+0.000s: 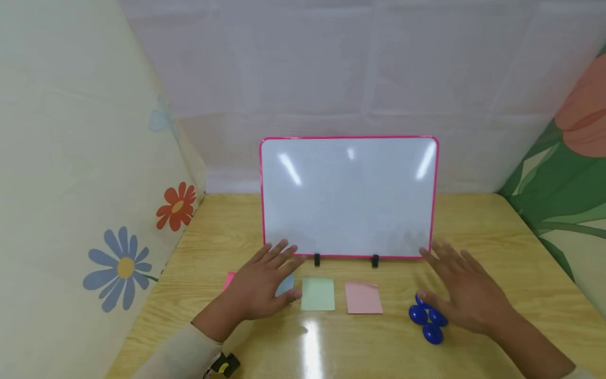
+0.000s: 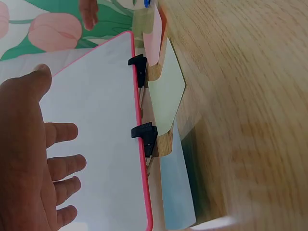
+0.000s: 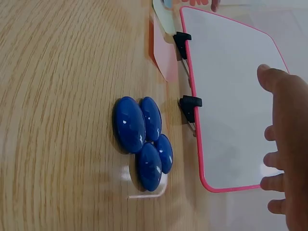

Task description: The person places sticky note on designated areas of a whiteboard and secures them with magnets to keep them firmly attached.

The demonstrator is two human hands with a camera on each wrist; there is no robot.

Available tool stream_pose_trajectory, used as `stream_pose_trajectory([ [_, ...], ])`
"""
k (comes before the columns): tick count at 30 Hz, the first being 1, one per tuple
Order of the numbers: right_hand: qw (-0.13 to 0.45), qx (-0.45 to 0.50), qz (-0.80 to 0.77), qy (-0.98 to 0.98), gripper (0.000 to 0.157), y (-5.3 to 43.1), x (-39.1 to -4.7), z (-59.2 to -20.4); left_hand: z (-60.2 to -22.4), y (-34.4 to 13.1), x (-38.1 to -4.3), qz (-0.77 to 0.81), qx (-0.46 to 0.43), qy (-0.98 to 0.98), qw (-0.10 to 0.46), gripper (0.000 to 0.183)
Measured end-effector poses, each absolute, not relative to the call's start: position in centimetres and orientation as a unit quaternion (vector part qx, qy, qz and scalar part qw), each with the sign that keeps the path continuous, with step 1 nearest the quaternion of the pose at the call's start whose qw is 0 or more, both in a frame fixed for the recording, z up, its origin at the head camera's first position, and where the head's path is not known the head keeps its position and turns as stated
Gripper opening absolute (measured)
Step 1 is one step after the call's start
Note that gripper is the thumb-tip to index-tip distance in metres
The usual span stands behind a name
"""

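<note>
My left hand (image 1: pixel 262 287) hovers with spread fingers over the left part of the table. Beneath it, a blue sticky note (image 1: pixel 285 285) and a bright pink one (image 1: pixel 229 279) are partly covered. A pale green sticky note (image 1: pixel 318 294) and a light pink one (image 1: pixel 363 298) lie to its right in the same row. My right hand (image 1: pixel 471 292), fingers extended and holding nothing, is over several glossy blue domed discs (image 3: pixel 130 124) clustered on the table. Behind both hands a whiteboard (image 1: pixel 347 197) with a pink frame stands upright.
Two black clips (image 1: pixel 317 259) support the whiteboard's lower edge on the wooden table (image 1: pixel 227 221). A pale cloth (image 1: pixel 331 68) hangs behind. Flower-printed sheets (image 1: pixel 71 158) close off the left and right sides.
</note>
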State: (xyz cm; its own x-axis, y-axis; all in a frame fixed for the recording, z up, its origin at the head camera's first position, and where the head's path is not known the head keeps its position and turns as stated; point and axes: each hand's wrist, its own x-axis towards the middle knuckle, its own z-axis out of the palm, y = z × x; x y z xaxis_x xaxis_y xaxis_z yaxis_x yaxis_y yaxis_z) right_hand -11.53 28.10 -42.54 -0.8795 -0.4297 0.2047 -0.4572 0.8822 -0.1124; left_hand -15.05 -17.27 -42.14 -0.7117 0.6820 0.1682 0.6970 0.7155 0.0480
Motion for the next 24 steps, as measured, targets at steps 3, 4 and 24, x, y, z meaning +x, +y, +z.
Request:
stream_pose_trajectory([
  [3,0.094,0.231,0.081,-0.965,0.081,27.9,-11.6,-42.5,-42.2,-17.2,-15.0,-0.063,-0.369,-0.925,0.063,0.06],
  [4,0.094,0.23,0.08,-0.965,0.081,27.8,-11.6,-42.5,-42.2,-17.1,-15.0,-0.067,-0.367,-0.926,0.063,0.059],
  [24,0.07,0.184,0.091,-0.976,0.067,27.2,-11.1,-42.8,-43.3,-14.9,-14.9,-0.06,-0.394,-0.91,0.118,0.033],
])
